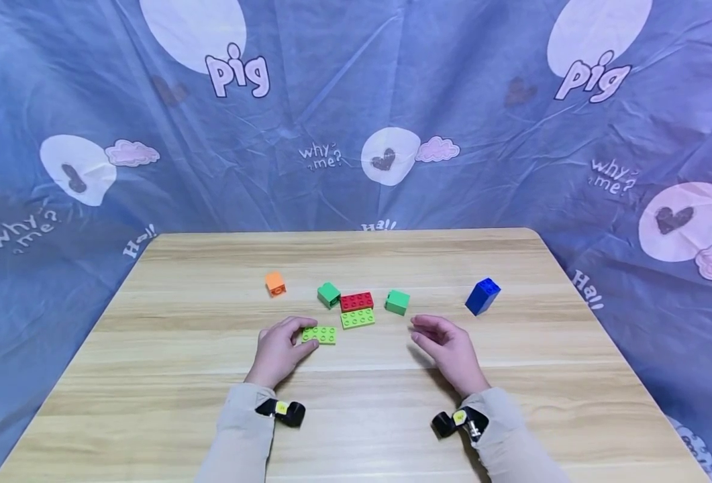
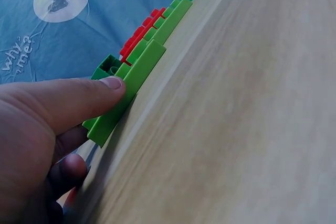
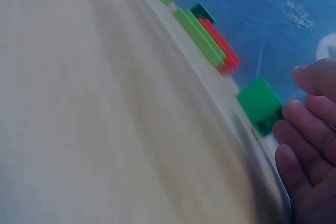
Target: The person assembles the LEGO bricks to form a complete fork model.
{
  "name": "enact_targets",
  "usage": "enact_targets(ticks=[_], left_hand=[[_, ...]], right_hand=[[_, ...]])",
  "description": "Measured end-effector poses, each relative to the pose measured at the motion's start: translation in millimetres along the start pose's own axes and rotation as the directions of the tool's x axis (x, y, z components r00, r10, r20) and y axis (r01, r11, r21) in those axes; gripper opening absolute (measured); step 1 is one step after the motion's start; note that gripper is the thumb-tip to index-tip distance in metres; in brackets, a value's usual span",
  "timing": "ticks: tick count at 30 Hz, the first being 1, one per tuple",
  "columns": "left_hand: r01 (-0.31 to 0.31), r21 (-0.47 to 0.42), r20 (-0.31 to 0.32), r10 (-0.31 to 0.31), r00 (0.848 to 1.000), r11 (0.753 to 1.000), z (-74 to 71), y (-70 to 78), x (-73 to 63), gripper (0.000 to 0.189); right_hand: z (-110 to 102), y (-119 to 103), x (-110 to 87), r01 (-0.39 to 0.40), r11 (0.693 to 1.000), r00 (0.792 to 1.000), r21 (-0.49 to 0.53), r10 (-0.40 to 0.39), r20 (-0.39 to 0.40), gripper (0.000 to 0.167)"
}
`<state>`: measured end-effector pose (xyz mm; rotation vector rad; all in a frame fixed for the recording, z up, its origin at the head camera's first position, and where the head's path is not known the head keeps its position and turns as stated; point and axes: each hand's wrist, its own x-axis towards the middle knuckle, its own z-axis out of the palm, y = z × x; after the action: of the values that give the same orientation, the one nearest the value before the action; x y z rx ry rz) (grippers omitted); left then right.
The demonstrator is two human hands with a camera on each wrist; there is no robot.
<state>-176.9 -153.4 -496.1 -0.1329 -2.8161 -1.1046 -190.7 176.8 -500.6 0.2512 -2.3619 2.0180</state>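
My left hand [image 1: 279, 350] pinches a lime green toy building brick [image 1: 327, 336] between thumb and fingers at its left end. In the left wrist view, the thumb presses the near side of that brick [image 2: 134, 90]; the fingertips behind it are partly hidden. A second lime green brick [image 1: 358, 318] lies just beyond, right in front of a red brick [image 1: 356, 302]. My right hand [image 1: 449, 352] holds nothing, its fingers loosely bent. It is nearest to a green brick [image 1: 397, 302] and, in the right wrist view, appears apart from that brick [image 3: 259, 103].
Another green brick [image 1: 329, 294] lies on its side left of the red one. Farther left is an orange brick [image 1: 275, 284], and a tall blue brick [image 1: 482, 296] stands to the right. The wooden table [image 1: 356, 416] ends at a blue printed cloth [image 1: 307, 194].
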Motion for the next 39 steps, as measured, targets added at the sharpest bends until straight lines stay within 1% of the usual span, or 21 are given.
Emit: enact_targets(ticks=[4, 8, 14, 19, 26, 32, 39], left_hand=[[0.007, 0.003, -0.007, -0.006, 1.000, 1.000, 1.0, -0.1, -0.5, 0.037], [0.009, 0.008, -0.013, -0.009, 1.000, 1.000, 4.2, 2.6, 1.4, 0.037], [-0.003, 0.005, -0.022, 0.003, 1.000, 1.000, 9.0, 8.2, 9.1, 0.038], [0.006, 0.026, -0.032, -0.005, 0.999, 1.000, 10.7, 9.6, 15.8, 0.038], [0.002, 0.051, -0.027, 0.000, 1.000, 0.999, 12.2, 11.8, 22.9, 0.038], [0.013, 0.054, -0.031, -0.011, 0.999, 0.998, 10.3, 12.9, 22.6, 0.037], [0.014, 0.065, -0.020, -0.013, 1.000, 0.998, 9.7, 8.9, 21.9, 0.038]], right_hand=[[13, -3, 7.4, -0.011, 0.998, 0.999, -0.058, 0.013, 0.034, 0.036], [21, -6, 14.5, -0.012, 0.990, 0.998, -0.144, 0.020, 0.057, 0.036], [31, -10, 27.6, 0.017, 0.969, 0.998, -0.247, -0.001, 0.066, 0.034], [41, -8, 39.5, 0.039, 0.952, 0.996, -0.303, -0.012, 0.092, 0.033], [50, -12, 47.3, 0.039, 0.948, 0.996, -0.315, -0.010, 0.092, 0.031], [54, -13, 47.4, 0.024, 0.944, 0.994, -0.329, 0.011, 0.105, 0.028], [59, -11, 46.4, 0.003, 0.943, 0.996, -0.333, 0.028, 0.090, 0.027]])
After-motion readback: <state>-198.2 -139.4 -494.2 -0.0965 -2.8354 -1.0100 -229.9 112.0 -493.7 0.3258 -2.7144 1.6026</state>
